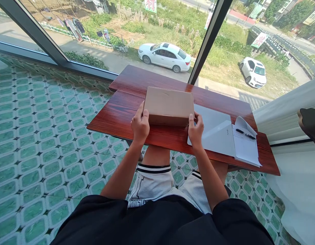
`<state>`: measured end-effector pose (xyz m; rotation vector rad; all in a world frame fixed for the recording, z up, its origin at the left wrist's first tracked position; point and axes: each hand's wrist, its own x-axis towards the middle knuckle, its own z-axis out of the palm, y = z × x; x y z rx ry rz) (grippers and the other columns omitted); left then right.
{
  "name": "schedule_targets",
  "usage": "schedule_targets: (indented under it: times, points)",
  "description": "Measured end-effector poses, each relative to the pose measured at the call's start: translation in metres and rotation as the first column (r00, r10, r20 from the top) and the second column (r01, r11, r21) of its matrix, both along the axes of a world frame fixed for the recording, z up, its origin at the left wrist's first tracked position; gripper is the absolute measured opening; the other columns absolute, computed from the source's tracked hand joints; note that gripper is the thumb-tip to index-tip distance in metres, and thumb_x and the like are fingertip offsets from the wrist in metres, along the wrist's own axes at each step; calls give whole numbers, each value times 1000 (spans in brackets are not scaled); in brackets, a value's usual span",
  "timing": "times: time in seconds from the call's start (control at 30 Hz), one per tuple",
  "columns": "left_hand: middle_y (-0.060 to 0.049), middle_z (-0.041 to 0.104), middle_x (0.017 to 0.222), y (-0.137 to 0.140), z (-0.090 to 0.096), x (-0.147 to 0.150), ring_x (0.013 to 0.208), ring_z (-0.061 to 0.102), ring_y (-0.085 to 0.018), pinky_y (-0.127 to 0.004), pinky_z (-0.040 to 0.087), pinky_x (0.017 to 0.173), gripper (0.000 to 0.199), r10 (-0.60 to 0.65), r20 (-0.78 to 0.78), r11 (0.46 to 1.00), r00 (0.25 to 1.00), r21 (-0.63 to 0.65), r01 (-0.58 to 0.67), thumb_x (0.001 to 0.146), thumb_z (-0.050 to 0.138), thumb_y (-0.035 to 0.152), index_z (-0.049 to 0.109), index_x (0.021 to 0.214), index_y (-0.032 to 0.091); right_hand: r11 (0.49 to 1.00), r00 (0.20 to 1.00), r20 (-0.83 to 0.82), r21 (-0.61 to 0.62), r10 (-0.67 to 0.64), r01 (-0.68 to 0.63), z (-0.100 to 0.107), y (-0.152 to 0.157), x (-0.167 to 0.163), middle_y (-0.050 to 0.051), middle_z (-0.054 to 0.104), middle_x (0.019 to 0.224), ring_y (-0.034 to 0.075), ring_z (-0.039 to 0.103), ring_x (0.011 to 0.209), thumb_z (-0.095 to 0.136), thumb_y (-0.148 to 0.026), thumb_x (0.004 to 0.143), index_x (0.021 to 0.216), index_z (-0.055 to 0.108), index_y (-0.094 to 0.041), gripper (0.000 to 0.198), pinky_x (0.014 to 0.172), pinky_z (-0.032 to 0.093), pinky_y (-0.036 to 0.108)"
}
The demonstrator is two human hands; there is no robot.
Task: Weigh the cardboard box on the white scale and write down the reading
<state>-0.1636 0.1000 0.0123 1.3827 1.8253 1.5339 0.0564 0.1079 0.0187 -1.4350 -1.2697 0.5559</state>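
Note:
A closed brown cardboard box (169, 102) is between my hands at the middle of the dark red wooden table (116, 114). My left hand (140, 125) grips its left side near the front corner, thumb toward the front face. On the opposite side, my right hand (195, 128) grips the right front corner in the same way. Fingers of both hands are partly hidden behind the box's sides. Whether the box rests on the tabletop or is held slightly above it, I cannot tell. A silver laptop (216, 131), lid shut, lies just right of my right hand.
Right of the laptop lie sheets of paper (246, 146) with a black pen (245, 133) on them. Large windows with a dark frame (207, 41) stand behind the table. A pale curtain (290, 119) hangs at the right, near a dark wooden piece (310, 124). Green tiles (45, 153) cover the floor.

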Motion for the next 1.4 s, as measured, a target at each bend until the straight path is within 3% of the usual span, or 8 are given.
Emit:
schedule_targets:
  times: [0.83, 1.2, 1.4]
  points:
    - [-10, 63, 145, 7, -2, -1, 138, 56, -25, -38, 40, 118, 60, 45, -46, 999, 998, -19, -46, 100, 37, 57, 61, 142, 22, 999, 999, 19, 15, 34, -34, -1, 8, -1, 9, 70, 118, 17, 64, 103, 49, -56, 97, 119, 63, -17, 47, 86, 51, 28]
    - [-10, 58, 151, 7, -6, -2, 141, 53, -26, -40, 39, 120, 60, 55, -101, 998, 993, -25, -58, 100, 33, 50, 55, 147, 19, 996, 996, -33, -33, 83, -84, -3, 8, 1, 9, 68, 126, 19, 64, 109, 50, -60, 96, 127, 61, -17, 54, 93, 55, 32]
    - [-9, 55, 154, 6, 1, 0, 143, 51, -26, -42, 39, 120, 58, 71, -158, 997, 985, -26, -76, 99, 36, 43, 51, 149, 18, 978, 974, -117, -49, 196, -203, -3, 10, 8, 12, 58, 143, 20, 61, 122, 51, -63, 93, 140, 52, -14, 68, 102, 55, 33]
